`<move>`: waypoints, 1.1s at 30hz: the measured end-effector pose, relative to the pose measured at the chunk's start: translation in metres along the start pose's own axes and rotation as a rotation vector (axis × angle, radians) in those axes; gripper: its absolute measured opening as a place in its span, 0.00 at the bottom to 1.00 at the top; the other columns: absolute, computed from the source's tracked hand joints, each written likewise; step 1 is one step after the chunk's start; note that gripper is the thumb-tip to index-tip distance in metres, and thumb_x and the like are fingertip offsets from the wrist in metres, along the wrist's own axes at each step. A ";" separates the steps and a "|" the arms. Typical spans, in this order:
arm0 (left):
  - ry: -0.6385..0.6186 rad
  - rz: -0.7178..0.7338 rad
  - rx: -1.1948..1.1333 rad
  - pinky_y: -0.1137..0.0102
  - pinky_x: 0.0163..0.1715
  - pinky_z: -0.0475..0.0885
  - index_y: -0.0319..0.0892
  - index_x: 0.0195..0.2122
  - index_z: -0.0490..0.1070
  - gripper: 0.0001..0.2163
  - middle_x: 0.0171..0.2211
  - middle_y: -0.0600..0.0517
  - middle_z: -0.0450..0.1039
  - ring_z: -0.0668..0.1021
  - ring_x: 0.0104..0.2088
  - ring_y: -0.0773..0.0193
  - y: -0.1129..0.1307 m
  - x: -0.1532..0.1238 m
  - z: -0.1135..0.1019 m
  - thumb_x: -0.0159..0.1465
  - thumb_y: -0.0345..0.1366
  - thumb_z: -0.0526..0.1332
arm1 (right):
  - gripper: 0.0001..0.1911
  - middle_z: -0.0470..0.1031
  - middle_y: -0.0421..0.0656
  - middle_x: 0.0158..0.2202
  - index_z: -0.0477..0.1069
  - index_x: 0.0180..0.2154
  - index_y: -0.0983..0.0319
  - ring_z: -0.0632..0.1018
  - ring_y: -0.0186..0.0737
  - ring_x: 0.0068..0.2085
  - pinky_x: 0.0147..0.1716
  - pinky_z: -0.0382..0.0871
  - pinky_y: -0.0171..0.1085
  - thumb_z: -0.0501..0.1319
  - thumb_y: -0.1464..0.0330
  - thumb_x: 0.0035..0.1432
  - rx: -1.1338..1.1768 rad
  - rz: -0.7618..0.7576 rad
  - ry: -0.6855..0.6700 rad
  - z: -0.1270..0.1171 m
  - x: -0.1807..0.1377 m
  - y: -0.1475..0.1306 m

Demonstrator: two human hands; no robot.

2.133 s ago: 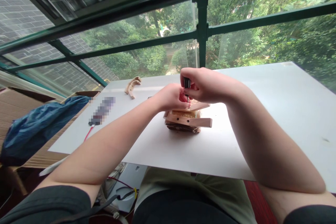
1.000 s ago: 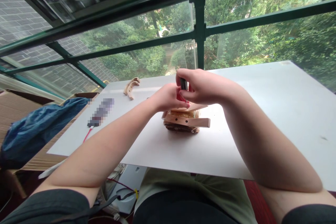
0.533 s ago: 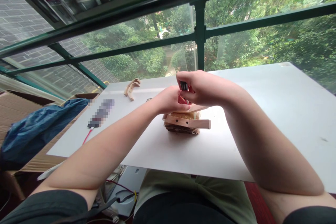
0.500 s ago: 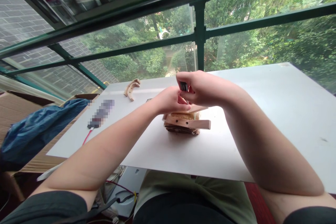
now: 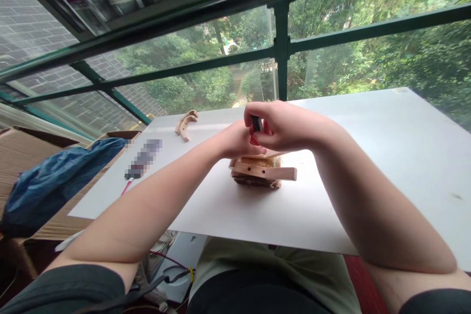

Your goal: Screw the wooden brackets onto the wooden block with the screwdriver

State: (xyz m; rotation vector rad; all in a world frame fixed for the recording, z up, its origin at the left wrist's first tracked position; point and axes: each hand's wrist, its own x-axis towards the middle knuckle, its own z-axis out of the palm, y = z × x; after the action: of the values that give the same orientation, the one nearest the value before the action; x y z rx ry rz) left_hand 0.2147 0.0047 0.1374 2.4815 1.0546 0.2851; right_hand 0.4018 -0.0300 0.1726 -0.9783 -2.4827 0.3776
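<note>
Above a small stack in the middle of the table, my right hand (image 5: 276, 125) is closed round the dark handle of a screwdriver (image 5: 256, 123), held upright. My left hand (image 5: 238, 140) lies just below and beside it, fingers bent and thumb pressed on the stack's upper wooden piece (image 5: 274, 153); its other fingertips are partly hidden. On the near side, a pale wooden bar (image 5: 277, 172) with two dark holes rests at the edge of a taped cardboard block (image 5: 253, 183). The screwdriver's tip is hidden behind my hands.
Two curved wooden pieces (image 5: 186, 126) lie at the far left of the white table (image 5: 386, 167). Nearer stands a blurred-out phone-like object (image 5: 143, 157) with a red cable. Left of the table is a cardboard box (image 5: 33, 144) with blue plastic (image 5: 55, 176). Green-framed windows run behind.
My right hand has turned slightly on the screwdriver handle, whose visible end has tilted. My left hand stays on the wooden piece. The whole view has shifted a little.
</note>
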 end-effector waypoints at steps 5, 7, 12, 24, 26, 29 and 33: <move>-0.016 -0.033 -0.027 0.70 0.28 0.69 0.41 0.34 0.70 0.07 0.29 0.53 0.70 0.75 0.33 0.62 0.002 -0.002 -0.001 0.54 0.32 0.64 | 0.05 0.73 0.42 0.33 0.63 0.36 0.58 0.68 0.36 0.30 0.28 0.54 0.36 0.58 0.71 0.57 0.009 -0.005 0.001 0.000 0.000 0.002; -0.022 -0.080 -0.082 0.70 0.27 0.69 0.41 0.32 0.70 0.06 0.28 0.53 0.71 0.75 0.30 0.63 0.003 -0.003 0.000 0.53 0.30 0.65 | 0.07 0.70 0.41 0.30 0.60 0.34 0.58 0.67 0.36 0.28 0.27 0.52 0.37 0.59 0.69 0.58 -0.019 0.032 0.009 0.001 0.001 0.003; -0.013 -0.089 -0.147 0.70 0.30 0.72 0.41 0.36 0.73 0.10 0.32 0.52 0.76 0.79 0.34 0.61 0.002 -0.002 0.000 0.53 0.34 0.68 | 0.13 0.64 0.37 0.26 0.55 0.32 0.57 0.62 0.34 0.25 0.25 0.51 0.37 0.61 0.64 0.58 -0.069 0.058 0.040 0.001 0.002 0.004; -0.148 -0.134 -0.011 0.68 0.34 0.71 0.42 0.32 0.77 0.09 0.33 0.51 0.78 0.79 0.36 0.58 -0.004 -0.001 -0.003 0.57 0.42 0.66 | 0.06 0.71 0.40 0.30 0.64 0.36 0.58 0.65 0.35 0.28 0.28 0.52 0.37 0.60 0.69 0.57 -0.022 0.067 0.013 -0.002 0.000 0.004; -0.135 -0.134 0.015 0.68 0.35 0.71 0.42 0.36 0.78 0.10 0.35 0.51 0.79 0.79 0.38 0.57 -0.004 -0.001 -0.004 0.56 0.42 0.66 | 0.07 0.73 0.41 0.33 0.67 0.40 0.58 0.67 0.36 0.29 0.29 0.53 0.37 0.60 0.69 0.57 0.015 0.053 -0.001 -0.002 -0.001 0.004; -0.089 -0.110 0.043 0.68 0.34 0.70 0.43 0.41 0.77 0.13 0.36 0.52 0.78 0.78 0.37 0.58 -0.002 -0.002 -0.006 0.55 0.39 0.67 | 0.09 0.75 0.42 0.36 0.69 0.41 0.58 0.69 0.36 0.32 0.29 0.55 0.36 0.61 0.70 0.56 0.061 0.022 -0.022 -0.003 -0.001 0.003; -0.091 -0.118 0.006 0.69 0.32 0.70 0.42 0.36 0.77 0.09 0.33 0.52 0.78 0.77 0.34 0.59 0.000 -0.004 -0.007 0.55 0.37 0.66 | 0.03 0.74 0.42 0.34 0.65 0.35 0.59 0.68 0.36 0.30 0.28 0.55 0.36 0.59 0.69 0.57 0.032 0.016 -0.011 -0.002 0.000 0.003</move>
State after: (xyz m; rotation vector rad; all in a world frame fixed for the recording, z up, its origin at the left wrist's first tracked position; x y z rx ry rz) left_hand 0.2098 0.0038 0.1432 2.4013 1.1599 0.1325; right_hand 0.4042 -0.0274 0.1727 -0.9864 -2.4722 0.4270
